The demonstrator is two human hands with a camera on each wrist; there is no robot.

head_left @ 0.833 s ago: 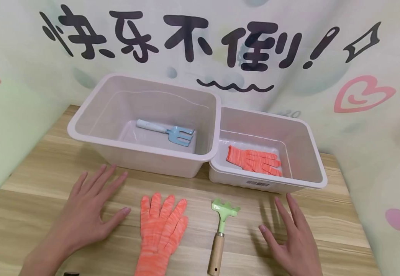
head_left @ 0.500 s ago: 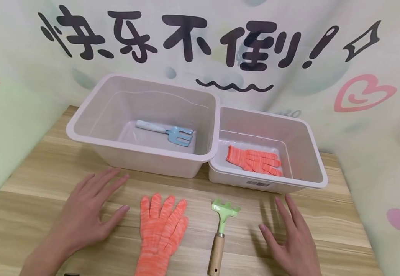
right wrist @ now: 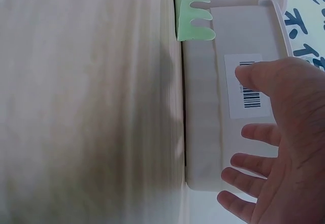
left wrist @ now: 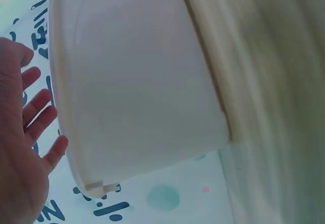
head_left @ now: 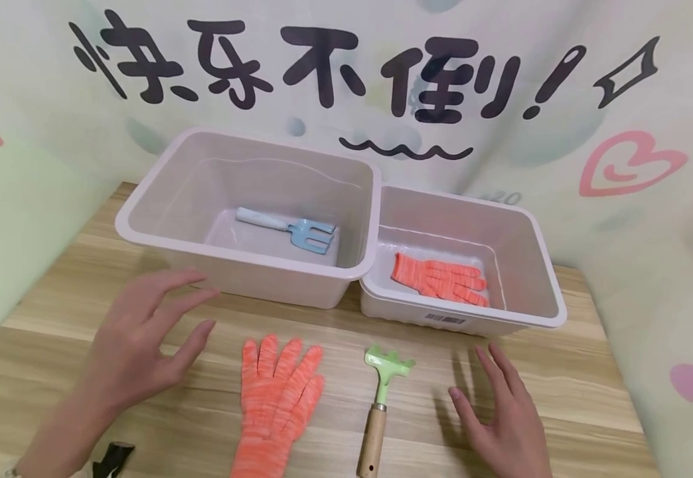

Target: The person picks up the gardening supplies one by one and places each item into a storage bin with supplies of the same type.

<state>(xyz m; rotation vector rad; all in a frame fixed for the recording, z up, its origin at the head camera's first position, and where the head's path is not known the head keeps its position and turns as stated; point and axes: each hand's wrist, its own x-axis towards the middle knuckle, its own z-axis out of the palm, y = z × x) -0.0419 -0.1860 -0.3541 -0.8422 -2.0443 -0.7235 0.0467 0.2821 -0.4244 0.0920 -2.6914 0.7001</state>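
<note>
My left hand (head_left: pixel 140 338) hovers over the table left of an orange knitted glove (head_left: pixel 277 405), in front of the larger bin (head_left: pixel 251 269); its fingers are loosely bent and hold nothing. The glove lies flat, fingers toward the bins. To its right lies a small hand rake (head_left: pixel 379 405) with a green head and wooden handle. My right hand (head_left: pixel 508 418) is held right of the rake, fingers spread and nothing in them, in front of the smaller bin (head_left: pixel 552 292). In the right wrist view, its thumb overlaps the barcode label (right wrist: pixel 249 92) on that bin.
A blue hand fork (head_left: pixel 293 229) lies inside the larger bin. Another orange glove (head_left: pixel 439 277) lies in the smaller bin. Both bins stand side by side before a printed wall cloth (head_left: pixel 334 133). A black object (head_left: pixel 113 459) shows under my left wrist.
My left hand has lifted off toward the larger bin and slightly left, its fingers bending more. My right hand has barely moved. Gloves, rake and fork lie as before.
</note>
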